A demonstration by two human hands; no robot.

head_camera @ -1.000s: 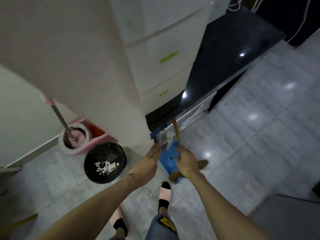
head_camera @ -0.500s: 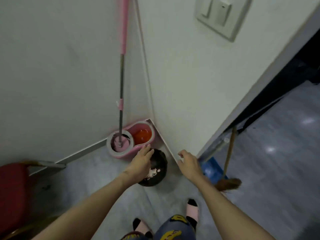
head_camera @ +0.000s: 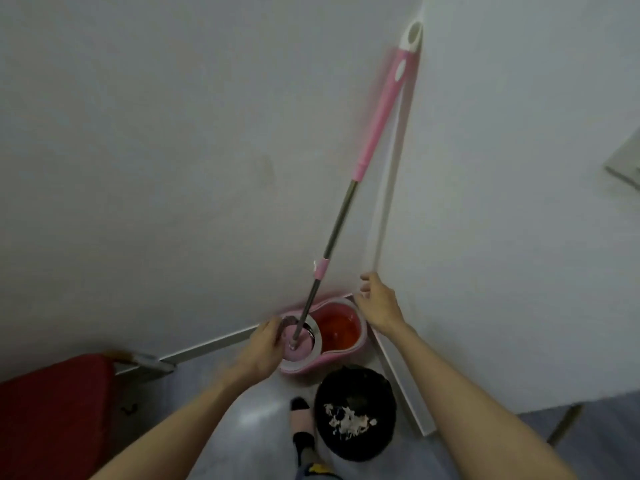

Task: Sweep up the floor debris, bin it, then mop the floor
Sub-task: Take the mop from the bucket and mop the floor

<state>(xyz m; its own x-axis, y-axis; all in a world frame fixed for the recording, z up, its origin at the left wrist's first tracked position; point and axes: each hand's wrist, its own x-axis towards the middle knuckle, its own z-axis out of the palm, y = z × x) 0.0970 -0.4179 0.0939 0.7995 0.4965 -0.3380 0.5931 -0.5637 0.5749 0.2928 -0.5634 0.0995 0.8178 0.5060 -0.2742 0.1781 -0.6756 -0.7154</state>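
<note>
Head camera looks down into a corner where two white walls meet, and we see both our bare arms reaching toward it. Our left hand hovers at the near rim of the mop bucket, fingers curled loosely and holding nothing; motion blur keeps us from telling whether it touches the rim. Our right hand is open with fingers spread, just beside the far right end of the bucket and close to the wall corner, also gripping nothing.

The bucket is pink and sits on the floor right in the corner. Its right compartment holds reddish-orange water, and its left one carries the round spinner basket. The mop stands with its head in that basket, and its handle leans up and to the right, grey metal below and pink above, with the white tip resting in the wall corner.

Just in front of the bucket stands the black bin, with pale scraps of debris lying inside. One foot in a pink slipper is planted just left of the bin. A red chair seat fills the lower left.
</note>
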